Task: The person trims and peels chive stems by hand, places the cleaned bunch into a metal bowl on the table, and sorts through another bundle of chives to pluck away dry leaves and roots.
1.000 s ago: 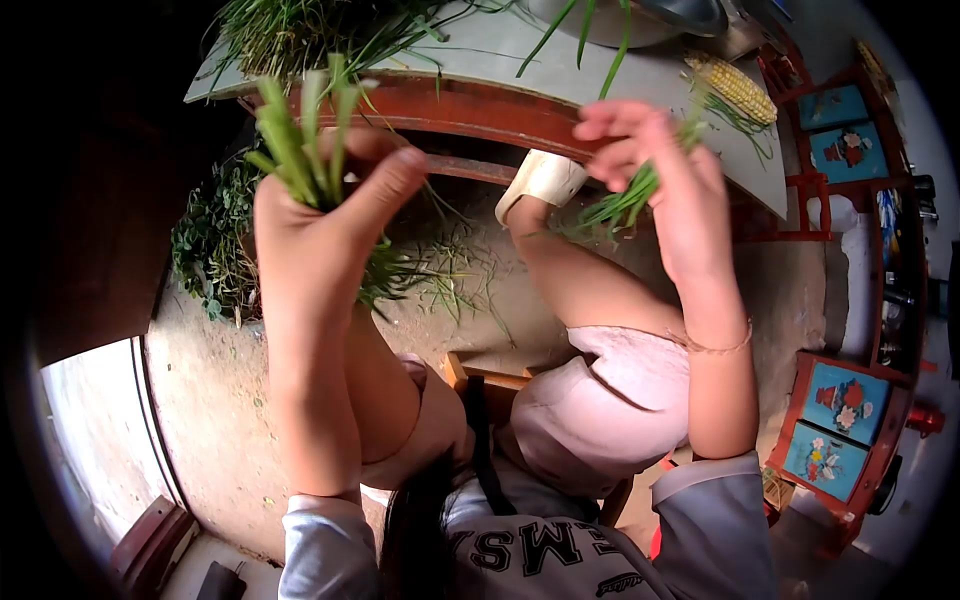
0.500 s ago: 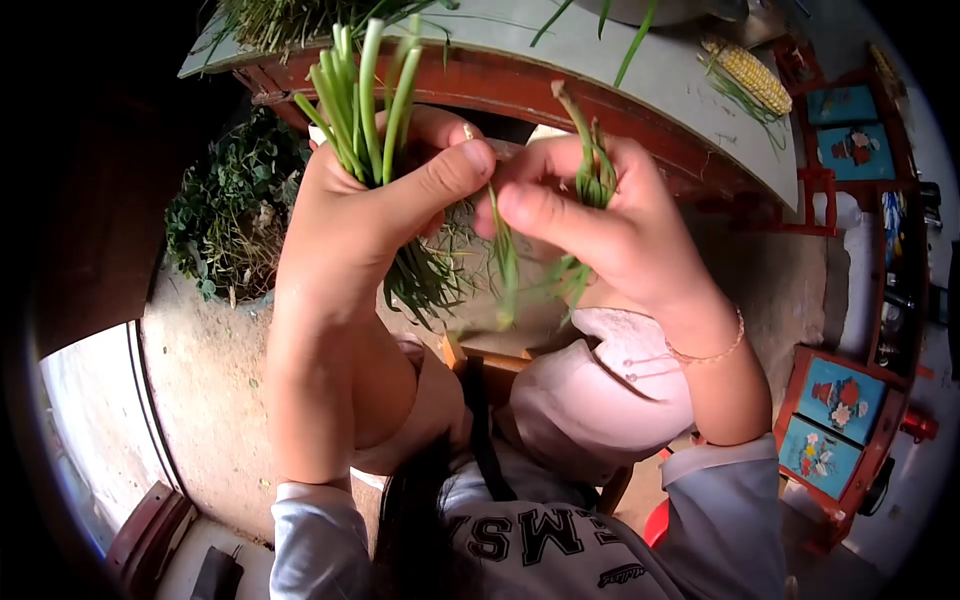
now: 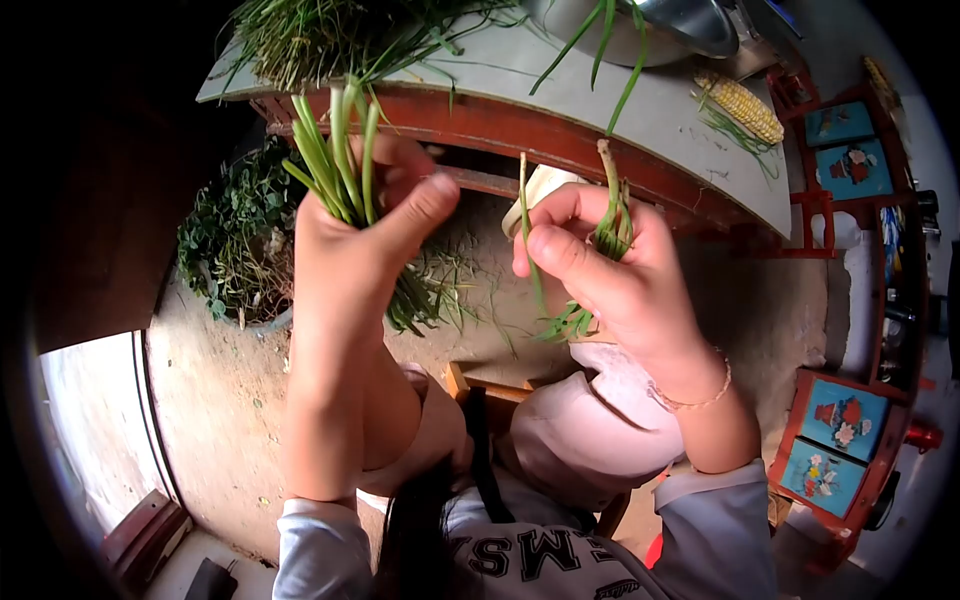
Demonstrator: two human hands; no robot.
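My left hand (image 3: 375,225) is closed around a bunch of chives (image 3: 340,170), pale stem ends up and dark green leaves hanging below the palm; its thumb points out to the side. My right hand (image 3: 610,265) pinches a single thin chive strand (image 3: 527,215) between thumb and forefinger. The same hand also holds a small clump of limp green stalks (image 3: 612,215), with a brownish stem end sticking up. The two hands are apart, above my lap.
On the table (image 3: 680,130) ahead lie a large heap of chives (image 3: 310,40), a metal bowl (image 3: 690,25) and a corn cob (image 3: 740,105). A container of leafy greens (image 3: 240,240) stands on the floor at left. Green scraps (image 3: 455,285) litter the floor.
My hands have drawn apart from near each other, the right moving right and lower in view. The right hand now has the single strand upright, away from the bunch.
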